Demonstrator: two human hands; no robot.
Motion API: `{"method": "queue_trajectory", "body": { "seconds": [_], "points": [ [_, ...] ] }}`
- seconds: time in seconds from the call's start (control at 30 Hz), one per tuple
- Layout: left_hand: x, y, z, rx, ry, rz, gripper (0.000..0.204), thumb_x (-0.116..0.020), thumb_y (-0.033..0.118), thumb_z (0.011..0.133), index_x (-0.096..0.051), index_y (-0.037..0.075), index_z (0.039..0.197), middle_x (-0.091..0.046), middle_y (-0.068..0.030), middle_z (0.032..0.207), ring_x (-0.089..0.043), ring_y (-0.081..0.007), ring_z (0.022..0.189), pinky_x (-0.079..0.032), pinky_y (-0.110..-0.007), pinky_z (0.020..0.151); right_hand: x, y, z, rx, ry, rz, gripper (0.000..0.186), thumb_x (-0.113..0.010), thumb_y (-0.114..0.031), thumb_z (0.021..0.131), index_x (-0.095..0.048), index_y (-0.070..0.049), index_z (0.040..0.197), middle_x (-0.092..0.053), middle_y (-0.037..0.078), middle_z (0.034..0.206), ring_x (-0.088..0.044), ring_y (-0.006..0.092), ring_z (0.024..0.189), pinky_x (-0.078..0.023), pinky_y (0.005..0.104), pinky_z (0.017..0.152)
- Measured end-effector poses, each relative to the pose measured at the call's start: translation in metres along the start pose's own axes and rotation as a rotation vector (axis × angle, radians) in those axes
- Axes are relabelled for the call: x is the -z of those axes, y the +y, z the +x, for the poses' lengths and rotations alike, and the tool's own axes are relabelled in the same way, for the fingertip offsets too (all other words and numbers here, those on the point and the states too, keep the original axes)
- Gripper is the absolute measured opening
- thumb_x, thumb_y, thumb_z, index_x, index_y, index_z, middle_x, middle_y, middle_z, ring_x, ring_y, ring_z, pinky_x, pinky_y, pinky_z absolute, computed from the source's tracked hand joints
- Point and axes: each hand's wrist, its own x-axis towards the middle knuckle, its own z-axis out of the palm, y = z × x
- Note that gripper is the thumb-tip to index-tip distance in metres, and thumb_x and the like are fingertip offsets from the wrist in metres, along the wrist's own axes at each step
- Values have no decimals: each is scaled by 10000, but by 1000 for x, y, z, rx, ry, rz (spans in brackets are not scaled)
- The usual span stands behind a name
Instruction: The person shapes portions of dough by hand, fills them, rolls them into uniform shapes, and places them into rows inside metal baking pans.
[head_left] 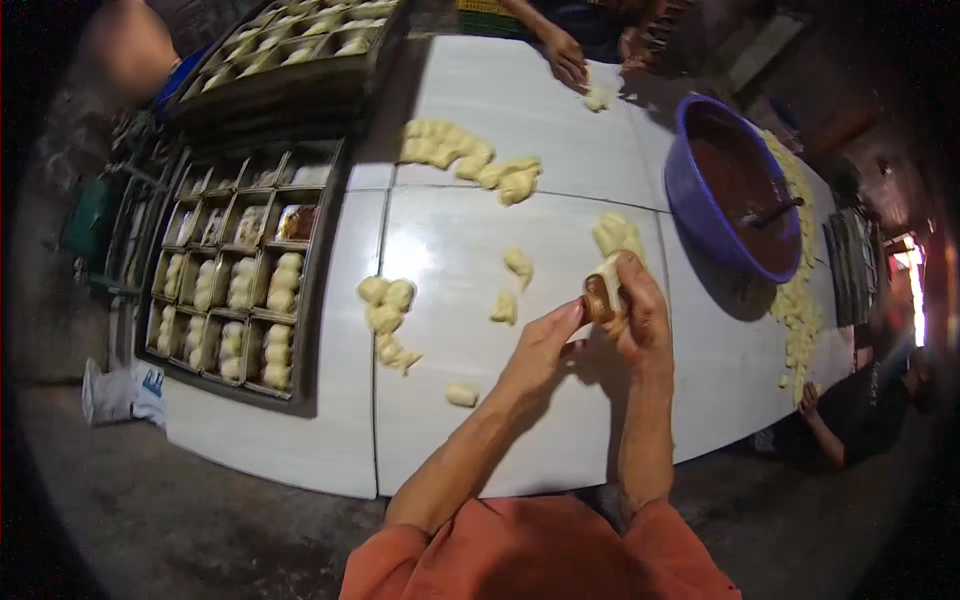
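Both of my hands are raised over the white table, pinching one piece of dough (598,298) that has brown filling showing on it. My left hand (545,345) grips its left side with thumb and fingers. Around the right side curl the fingers of my right hand (645,310), hiding part of the dough. Just beyond them lies a lump of pale dough (616,232). Left of my hands are two small dough scraps (518,265) and a cluster of dough balls (385,308). A single dough piece (461,395) rests near my left forearm.
A purple basin (683,190) of brown filling stands at the right, beside a long row of dough pieces (797,310). Divided metal trays (325,270) with dough balls are at the left. Another person's hand (566,58) handles dough at the far edge; another hand (809,400) reaches in at right.
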Motion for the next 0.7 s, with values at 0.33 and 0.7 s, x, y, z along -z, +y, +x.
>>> {"method": "queue_trajectory", "body": {
  "seconds": [0.33, 0.7],
  "points": [
    [81, 24, -53, -227, 445, -58, 274, -693, 152, 973, -688, -45, 1165, -735, -105, 977, -696, -129, 847, -577, -256, 799, -57, 93, -42, 292, -237, -404, 520, -736, -72, 873, -545, -18, 1354, -629, 104, 1172, -640, 195, 1071, -537, 338, 931],
    [94, 41, -61, -301, 453, 94, 328, -743, 192, 942, -707, -38, 1172, -723, -63, 981, -643, -98, 861, -521, -252, 755, -99, 128, -48, 207, -107, -514, 144, -695, -132, 950, -725, -13, 1026, -662, 37, 935, -611, 110, 827, -513, 306, 730]
  ]
}}
